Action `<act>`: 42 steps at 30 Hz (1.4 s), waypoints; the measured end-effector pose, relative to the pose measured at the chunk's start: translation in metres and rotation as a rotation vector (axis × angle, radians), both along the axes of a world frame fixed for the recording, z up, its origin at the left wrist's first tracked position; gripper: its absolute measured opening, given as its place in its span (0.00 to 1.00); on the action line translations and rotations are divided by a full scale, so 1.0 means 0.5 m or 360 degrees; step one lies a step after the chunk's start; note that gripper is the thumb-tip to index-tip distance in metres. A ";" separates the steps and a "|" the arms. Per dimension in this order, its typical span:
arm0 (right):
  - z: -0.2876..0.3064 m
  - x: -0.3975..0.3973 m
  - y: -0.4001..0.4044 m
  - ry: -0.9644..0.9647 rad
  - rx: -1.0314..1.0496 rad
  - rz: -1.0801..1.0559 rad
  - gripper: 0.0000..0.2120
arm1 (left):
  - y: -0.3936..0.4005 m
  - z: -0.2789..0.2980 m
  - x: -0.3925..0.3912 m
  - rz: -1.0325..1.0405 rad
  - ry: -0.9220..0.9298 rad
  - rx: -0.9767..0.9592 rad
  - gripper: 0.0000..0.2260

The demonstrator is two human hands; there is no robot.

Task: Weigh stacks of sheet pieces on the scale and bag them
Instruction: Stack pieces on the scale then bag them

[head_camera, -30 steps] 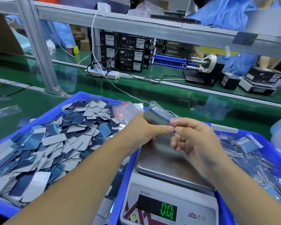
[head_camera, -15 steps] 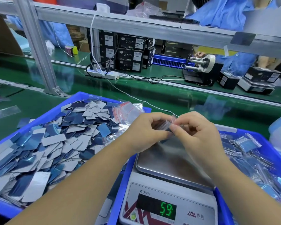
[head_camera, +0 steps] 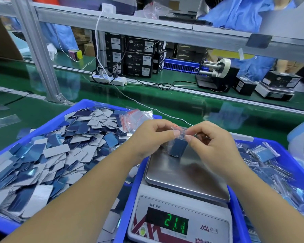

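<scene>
Left of your left hand [head_camera: 148, 137] stands the big blue bin [head_camera: 6, 223], heaped with loose sheet pieces [head_camera: 56, 151]; its near corner is cut off by the picture edge. Right of your right hand [head_camera: 212, 142] lies a second bin [head_camera: 295, 165] with filled bags [head_camera: 268, 154]; their contents are blurred and hard to tell apart. Under both hands sits the scale [head_camera: 181, 204], its pan partly covered by your right forearm. The display [head_camera: 167, 222] shows green digits that look like 21.1, but the dot is unclear. Just behind your left hand a bundle of empty bags [head_camera: 135, 118] rests on the bin's rim. Both hands are closed in a pinch on the top strip of one clear bag [head_camera: 178, 146], thumb and forefinger each. It hangs between your hands with a dark blue stack inside. Whether its lower corner touches the pan, I cannot tell. Your other fingers are curled and mostly hidden.
</scene>
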State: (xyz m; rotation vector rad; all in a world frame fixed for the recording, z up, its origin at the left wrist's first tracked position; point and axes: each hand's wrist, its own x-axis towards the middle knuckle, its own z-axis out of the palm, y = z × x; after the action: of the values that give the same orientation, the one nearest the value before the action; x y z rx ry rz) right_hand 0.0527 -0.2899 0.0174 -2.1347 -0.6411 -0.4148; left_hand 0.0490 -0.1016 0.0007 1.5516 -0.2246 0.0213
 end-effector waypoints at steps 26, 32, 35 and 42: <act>-0.002 0.009 -0.009 0.0363 0.0454 0.0228 0.07 | 0.010 0.007 -0.001 0.0027 0.0081 -0.0079 0.12; -0.015 0.005 0.002 0.0303 0.0401 0.0263 0.10 | -0.004 0.006 -0.008 -0.0018 -0.0030 -0.0027 0.03; -0.015 0.003 0.005 0.0272 0.0407 0.0254 0.12 | -0.008 0.003 -0.010 -0.0044 -0.0075 0.0041 0.03; -0.012 -0.004 0.005 0.0222 0.0380 0.0241 0.11 | -0.011 -0.001 -0.007 -0.0001 -0.0141 0.0101 0.03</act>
State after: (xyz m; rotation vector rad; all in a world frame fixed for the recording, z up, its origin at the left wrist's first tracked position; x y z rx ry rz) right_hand 0.0508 -0.2872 0.0115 -1.8563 -0.6345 -0.2437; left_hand 0.0454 -0.1073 0.0003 1.6152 -0.2981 0.0832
